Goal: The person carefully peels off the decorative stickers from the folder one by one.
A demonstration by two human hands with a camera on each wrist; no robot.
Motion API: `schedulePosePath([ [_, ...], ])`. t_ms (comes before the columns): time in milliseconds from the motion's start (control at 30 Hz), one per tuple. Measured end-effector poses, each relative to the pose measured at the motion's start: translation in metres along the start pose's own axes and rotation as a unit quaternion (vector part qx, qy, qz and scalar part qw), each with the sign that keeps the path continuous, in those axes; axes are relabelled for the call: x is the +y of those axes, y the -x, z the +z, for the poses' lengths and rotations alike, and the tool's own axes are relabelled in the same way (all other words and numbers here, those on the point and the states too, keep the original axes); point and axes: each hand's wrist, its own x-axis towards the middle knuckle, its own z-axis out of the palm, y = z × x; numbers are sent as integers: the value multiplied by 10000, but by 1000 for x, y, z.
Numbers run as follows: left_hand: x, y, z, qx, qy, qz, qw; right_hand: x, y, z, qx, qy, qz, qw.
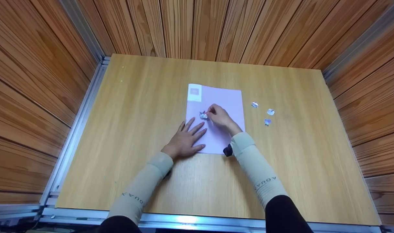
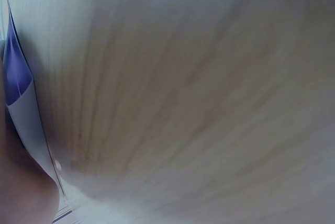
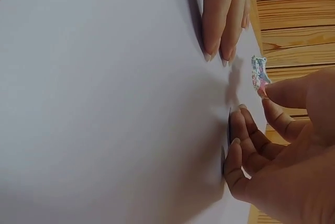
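A pale purple notebook lies on the wooden table, with a white label patch at its upper left corner. My left hand rests flat on its lower left part, fingers spread. Over the middle of the cover my right hand pinches a small colourful sticker between thumb and index finger. In the right wrist view the sticker stands tilted up from the page, and the other right fingers touch the cover. The left wrist view shows mostly blurred table, with the notebook's edge at the left.
To the right of the notebook lie three loose stickers: an upper one, a rounded one and a purplish one. Wood-panelled walls and metal rails border the table.
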Motion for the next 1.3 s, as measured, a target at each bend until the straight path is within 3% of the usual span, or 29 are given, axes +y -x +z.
schedulePosePath([
  [167,-12,1,6,-47,429,215,9988,-13,7,5,261,-5,299,9992],
  [367,-10,2,2,-156,289,135,9994,-14,19,-8,187,-267,278,9991],
  [600,-11,-1,5,-152,380,107,9991,-12,34,-28,192,-203,198,9994],
  [767,-10,2,3,12,348,253,9991,-9,42,-42,310,-128,75,9994],
  [1300,-10,3,6,172,325,294,9989,23,78,-107,893,-16,490,9948],
])
